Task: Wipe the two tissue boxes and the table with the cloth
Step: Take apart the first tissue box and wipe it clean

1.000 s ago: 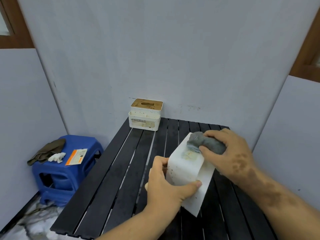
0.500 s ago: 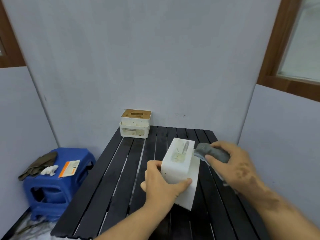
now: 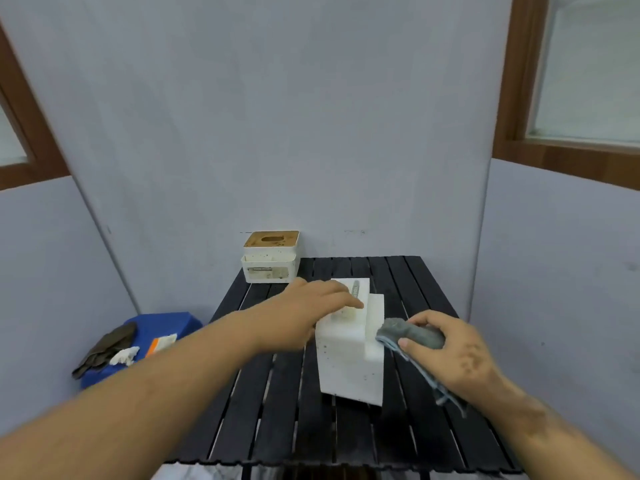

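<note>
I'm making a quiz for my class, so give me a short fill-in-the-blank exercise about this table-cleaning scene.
1. The grey cloth is held in the ____ hand.
2. The left hand rests on top of the ____ tissue box.
3. The tissue box with the brown lid stands at the table's far ____ corner.
4. Beside the table stands a ____ stool.

Missing words: right; white; left; blue
</note>
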`<state>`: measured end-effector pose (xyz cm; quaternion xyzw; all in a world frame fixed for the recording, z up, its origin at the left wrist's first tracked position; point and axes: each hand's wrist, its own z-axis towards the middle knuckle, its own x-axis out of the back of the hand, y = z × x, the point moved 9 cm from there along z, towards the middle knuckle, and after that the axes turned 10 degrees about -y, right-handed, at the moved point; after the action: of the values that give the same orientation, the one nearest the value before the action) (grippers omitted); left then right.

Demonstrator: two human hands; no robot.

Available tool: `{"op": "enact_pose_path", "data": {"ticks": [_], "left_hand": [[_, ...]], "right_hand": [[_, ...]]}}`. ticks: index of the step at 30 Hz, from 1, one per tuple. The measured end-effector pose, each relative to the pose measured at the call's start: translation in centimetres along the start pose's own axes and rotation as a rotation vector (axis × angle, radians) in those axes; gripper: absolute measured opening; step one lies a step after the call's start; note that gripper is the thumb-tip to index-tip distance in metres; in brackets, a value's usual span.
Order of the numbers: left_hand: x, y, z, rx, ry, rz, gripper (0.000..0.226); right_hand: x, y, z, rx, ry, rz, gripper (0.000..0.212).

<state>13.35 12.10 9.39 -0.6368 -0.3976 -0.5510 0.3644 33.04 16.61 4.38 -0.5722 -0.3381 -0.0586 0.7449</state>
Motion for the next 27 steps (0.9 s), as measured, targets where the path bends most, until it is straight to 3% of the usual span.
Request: {"op": "enact_pose_path", "data": {"ticks": [3, 11, 16, 23, 27], "left_hand": [[0.7, 2.8, 1.8, -0.204, -0.076, 0.311, 0.079], [0.9, 5.5, 3.8, -0.414, -0.206, 0.483, 0.067], [1.8, 3.8, 4.9, -0.268, -0.188, 0.235, 0.071], [3.0, -0.9, 3.9, 0.040, 0.048, -0.341, 0.078], [2.4, -2.0, 2.5, 0.170, 0.181, -0.467, 0.078]], "right_hand": [[0.5, 0.1, 0.1, -0.009, -0.010, -0.072, 0.016], [1.3, 0.5, -0.3, 0.013, -0.038, -0.057, 0.017], [2.6, 1.5, -0.5, -0.011, 0.015, 0.012, 0.013], [3.0, 1.7, -0.5, -0.015, 0.123, 0.264, 0.015], [1.1, 0.8, 0.2, -0.015, 0.165, 0.346, 0.015]]}}
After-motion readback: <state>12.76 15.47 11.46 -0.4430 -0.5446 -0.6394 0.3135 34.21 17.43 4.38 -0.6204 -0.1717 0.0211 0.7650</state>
